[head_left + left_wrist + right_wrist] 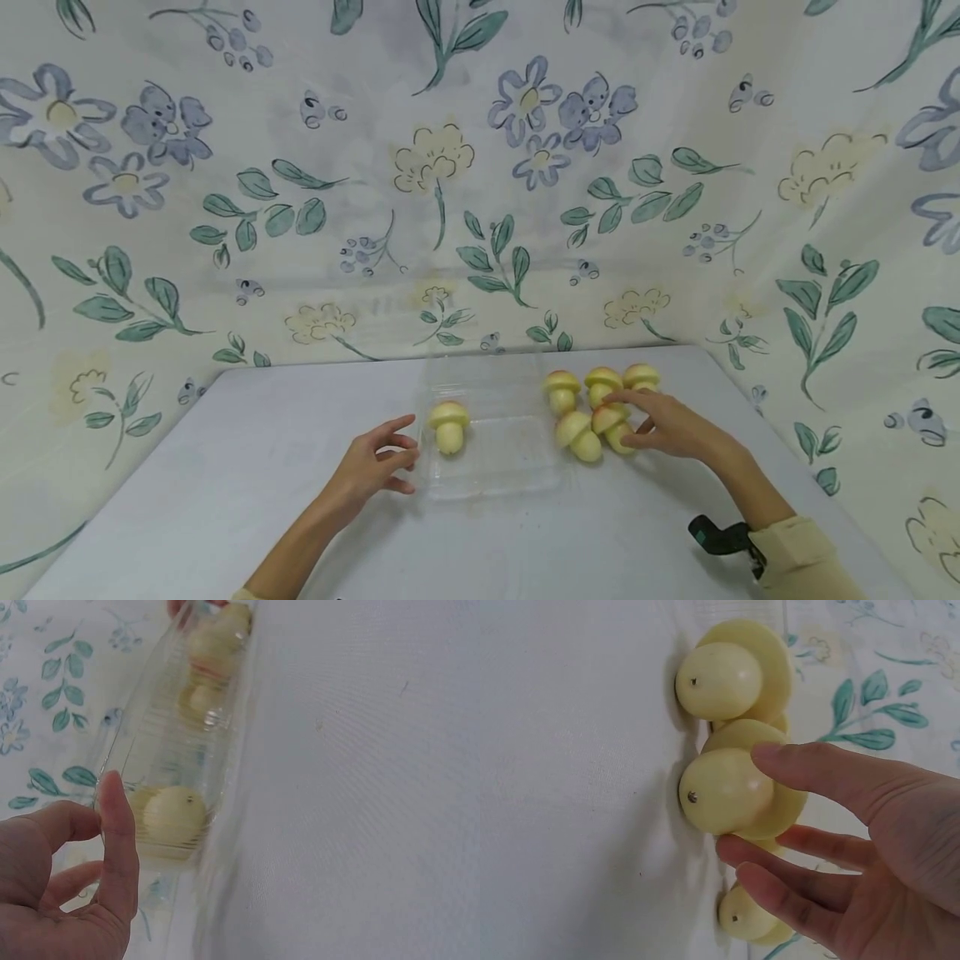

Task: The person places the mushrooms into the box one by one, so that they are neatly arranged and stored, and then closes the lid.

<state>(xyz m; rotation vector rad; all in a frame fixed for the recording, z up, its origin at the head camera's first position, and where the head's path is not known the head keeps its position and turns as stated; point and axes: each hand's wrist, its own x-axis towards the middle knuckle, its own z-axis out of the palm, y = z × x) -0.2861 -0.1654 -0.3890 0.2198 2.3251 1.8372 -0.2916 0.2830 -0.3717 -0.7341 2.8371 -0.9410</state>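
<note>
A yellow toy mushroom point(450, 427) stands in the left part of a clear plastic container point(491, 487). My left hand point(381, 461) is at the container's left side, its fingers loosely bent and apart, with fingertips by the wall. My right hand point(660, 423) pinches another toy mushroom point(613, 429) at the front of a group on the right. In the right wrist view, the thumb lies on one side of that mushroom point(724, 791) and fingers on the other. Beside it leans another mushroom point(579, 437), apart from the hand.
Behind the held mushroom stand more mushrooms, one at the left point(562, 390), one in the middle point(602, 383) and one at the right point(642, 377). A white table point(300, 433) lies beneath everything. Floral cloth point(420, 208) hangs behind it.
</note>
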